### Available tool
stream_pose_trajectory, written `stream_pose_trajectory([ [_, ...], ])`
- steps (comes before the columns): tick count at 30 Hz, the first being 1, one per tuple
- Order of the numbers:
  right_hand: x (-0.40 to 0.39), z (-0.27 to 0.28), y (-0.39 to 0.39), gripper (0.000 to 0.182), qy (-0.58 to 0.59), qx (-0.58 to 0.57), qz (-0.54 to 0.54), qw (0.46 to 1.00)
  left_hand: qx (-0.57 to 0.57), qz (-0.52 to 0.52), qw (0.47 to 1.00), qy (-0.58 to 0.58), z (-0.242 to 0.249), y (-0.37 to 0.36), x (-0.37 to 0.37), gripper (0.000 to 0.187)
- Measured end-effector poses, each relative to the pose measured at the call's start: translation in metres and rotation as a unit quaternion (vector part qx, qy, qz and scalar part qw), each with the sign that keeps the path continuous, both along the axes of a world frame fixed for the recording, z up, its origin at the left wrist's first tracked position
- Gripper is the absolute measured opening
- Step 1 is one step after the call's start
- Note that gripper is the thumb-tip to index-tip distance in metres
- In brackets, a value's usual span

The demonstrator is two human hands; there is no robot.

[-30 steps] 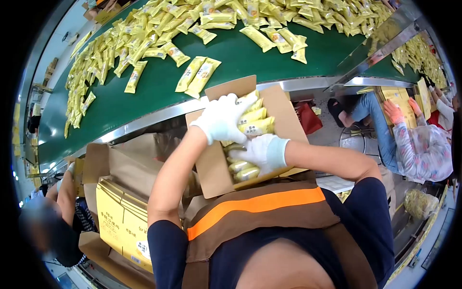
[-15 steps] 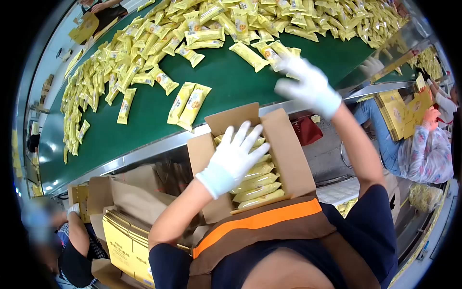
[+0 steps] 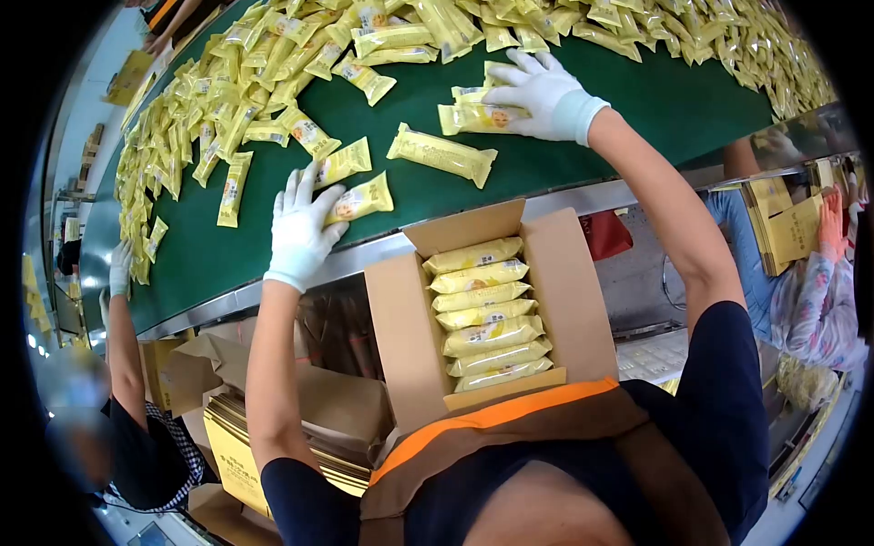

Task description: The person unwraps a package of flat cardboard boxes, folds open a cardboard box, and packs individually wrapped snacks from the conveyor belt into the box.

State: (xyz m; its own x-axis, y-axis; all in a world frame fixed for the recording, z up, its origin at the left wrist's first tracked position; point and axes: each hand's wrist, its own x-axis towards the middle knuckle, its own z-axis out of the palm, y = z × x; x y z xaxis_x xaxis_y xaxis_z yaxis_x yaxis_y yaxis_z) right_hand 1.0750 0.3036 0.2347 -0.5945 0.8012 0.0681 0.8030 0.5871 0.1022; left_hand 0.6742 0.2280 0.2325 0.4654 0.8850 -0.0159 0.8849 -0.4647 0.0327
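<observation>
Yellow packets lie across the green table and, in a row, inside the open carton. The left hand, fingers spread, touches two; the right hand covers others with half-bent fingers, grip unclear. Probably light, slippery and crushable, best held mid-length; glossy, with flared ends and small print.

Glossy yellow packets lie flat on the green belt, 2 slanting side by side.

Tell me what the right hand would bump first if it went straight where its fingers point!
The right hand would probably meet the yellow packets just ahead; it seems to touch them, though depth is unclear.
</observation>
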Motion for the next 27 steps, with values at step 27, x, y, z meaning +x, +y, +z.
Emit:
stream_pose_trajectory([
  [27, -0.010, -0.015, -0.002, 0.041, 0.124, -0.071, -0.082, 0.986, -0.056, 0.128, 0.983, -0.120, -0.018, 0.049, -0.017, 0.052],
])
